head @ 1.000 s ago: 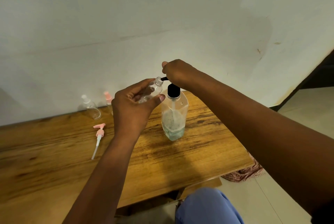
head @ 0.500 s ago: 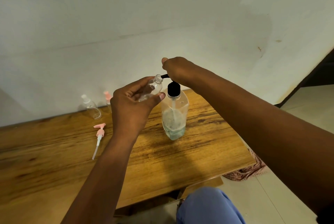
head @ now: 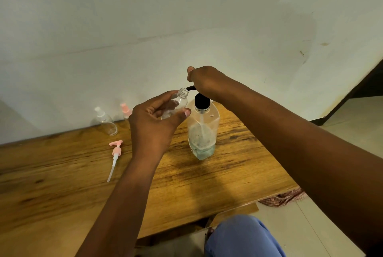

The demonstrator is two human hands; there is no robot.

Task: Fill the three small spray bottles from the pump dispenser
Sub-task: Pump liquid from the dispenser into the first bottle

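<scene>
Wooden table (head: 62, 174); left hand (head: 153, 124) gripping uncapped bottle (head: 176, 104), right hand (head: 207, 81) curled atop pump dispenser (head: 202, 130).

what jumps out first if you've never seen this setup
Mid-frame, the left hand holds a small clear bottle tilted, its open neck at the black spout of the pump dispenser, while the right hand rests on the pump head. On the wooden table to the left lies a pink pump top, by two more small bottles near the wall.

Wooden table (head: 62, 174): dispenser (head: 202, 132), bottles (head: 106, 121), sprayer (head: 115, 156).
</scene>
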